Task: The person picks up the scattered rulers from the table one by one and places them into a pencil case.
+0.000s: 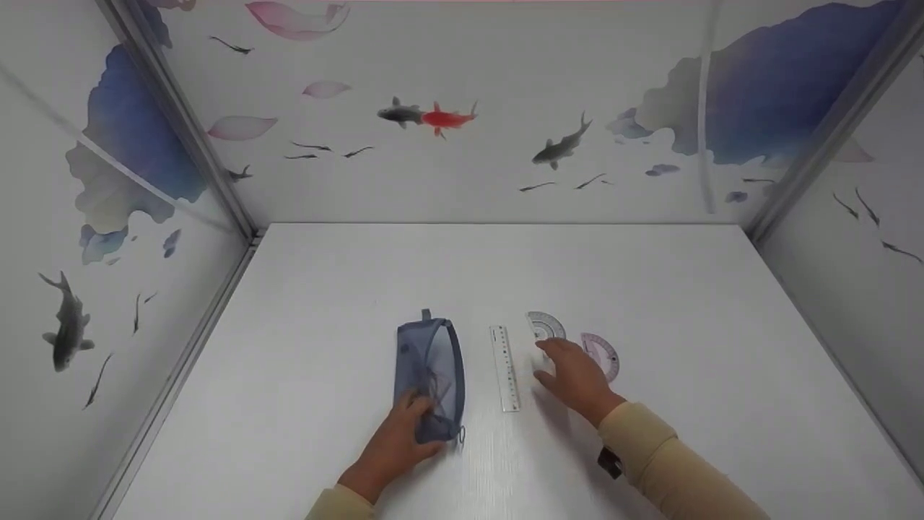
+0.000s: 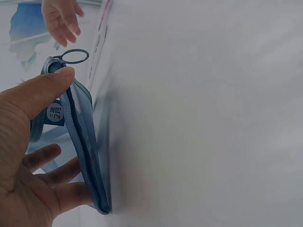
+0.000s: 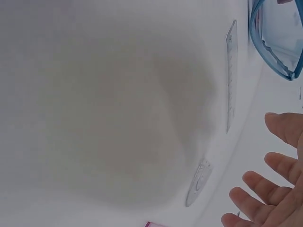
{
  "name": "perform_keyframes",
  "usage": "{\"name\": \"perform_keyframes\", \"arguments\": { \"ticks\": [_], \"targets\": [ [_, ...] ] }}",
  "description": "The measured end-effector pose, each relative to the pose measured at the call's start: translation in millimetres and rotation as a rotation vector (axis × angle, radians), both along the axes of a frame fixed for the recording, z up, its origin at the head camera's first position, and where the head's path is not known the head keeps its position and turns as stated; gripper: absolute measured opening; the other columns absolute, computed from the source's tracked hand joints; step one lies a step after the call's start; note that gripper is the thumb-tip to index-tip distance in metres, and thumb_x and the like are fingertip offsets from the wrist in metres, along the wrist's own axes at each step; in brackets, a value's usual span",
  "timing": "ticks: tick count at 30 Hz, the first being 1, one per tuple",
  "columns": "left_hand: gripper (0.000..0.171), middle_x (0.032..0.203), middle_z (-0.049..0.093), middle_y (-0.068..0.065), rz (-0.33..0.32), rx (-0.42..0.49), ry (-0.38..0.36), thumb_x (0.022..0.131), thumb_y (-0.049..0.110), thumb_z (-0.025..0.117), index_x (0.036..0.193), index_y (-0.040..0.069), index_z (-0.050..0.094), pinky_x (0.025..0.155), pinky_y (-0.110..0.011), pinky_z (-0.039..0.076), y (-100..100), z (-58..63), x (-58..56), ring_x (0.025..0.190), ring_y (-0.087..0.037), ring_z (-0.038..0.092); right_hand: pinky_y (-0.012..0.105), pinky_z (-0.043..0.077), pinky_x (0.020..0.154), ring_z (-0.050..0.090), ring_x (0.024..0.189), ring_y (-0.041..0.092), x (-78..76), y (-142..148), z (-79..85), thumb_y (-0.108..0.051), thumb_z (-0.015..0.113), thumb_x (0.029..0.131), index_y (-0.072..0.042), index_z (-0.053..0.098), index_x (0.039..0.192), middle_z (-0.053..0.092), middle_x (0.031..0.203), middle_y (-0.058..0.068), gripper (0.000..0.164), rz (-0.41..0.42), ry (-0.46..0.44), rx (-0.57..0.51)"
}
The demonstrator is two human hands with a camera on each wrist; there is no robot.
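Note:
A blue mesh pencil case (image 1: pixel 415 352) with its zipper side gaping lies on the table, some thin things showing inside. My left hand (image 1: pixel 393 442) grips its near end; in the left wrist view the thumb presses by the zipper ring (image 2: pixel 75 56) and the other fingers spread behind the mesh. A clear ruler (image 1: pixel 506 370) lies just right of the case. Over the near part of a clear protractor (image 1: pixel 546 325) hovers my right hand (image 1: pixel 575 373), fingers parted and holding nothing. Partly behind that hand sits a pinkish-purple protractor (image 1: pixel 603 355).
The white table (image 1: pixel 325 282) is closed in by a back wall (image 1: pixel 462 173) and side walls, all printed with fish and petals. A small black device (image 1: pixel 610 462) hangs under the right wrist.

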State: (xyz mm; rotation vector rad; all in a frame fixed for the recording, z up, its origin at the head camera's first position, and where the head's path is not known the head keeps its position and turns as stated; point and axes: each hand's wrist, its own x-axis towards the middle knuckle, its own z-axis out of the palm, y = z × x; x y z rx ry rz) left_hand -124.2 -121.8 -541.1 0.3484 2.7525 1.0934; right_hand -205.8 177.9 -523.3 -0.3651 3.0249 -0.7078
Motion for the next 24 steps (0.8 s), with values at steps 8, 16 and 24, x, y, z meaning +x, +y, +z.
{"name": "perform_keyframes", "arguments": {
  "ticks": [8,16,24],
  "targets": [
    [0.060,0.141,0.038,-0.029,-0.005,-0.009,0.004,0.077,0.025,0.082,0.126,0.007,0.053,0.101,-0.059,0.040,-0.5,0.6,-0.5,0.127,-0.050,0.042,0.052,0.037,0.107,0.046,0.128,0.040,0.0,10.5,-1.3,-0.023,0.072,0.087,-0.005,0.052,0.135,0.051,0.137,0.021,0.056,0.004,0.036,0.040],
    [0.056,0.141,0.037,-0.027,-0.016,0.022,0.014,0.078,0.025,0.081,0.125,0.011,0.054,0.101,-0.058,0.040,-1.9,-2.4,-0.1,0.128,-0.049,0.042,0.054,0.038,0.105,0.045,0.128,0.042,-1.1,19.4,-1.8,-0.024,0.073,0.086,-0.004,0.050,0.137,0.049,0.139,0.024,0.060,-0.037,0.040,0.089],
    [0.057,0.141,0.038,-0.028,-0.022,0.028,0.017,0.078,0.025,0.081,0.125,0.009,0.054,0.101,-0.058,0.040,-2.3,-2.1,-0.6,0.127,-0.048,0.043,0.055,0.035,0.107,0.044,0.129,0.043,-2.8,30.0,-0.2,-0.023,0.073,0.087,0.000,0.050,0.135,0.049,0.137,0.026,0.058,-0.058,0.057,0.095]
  ]
}}
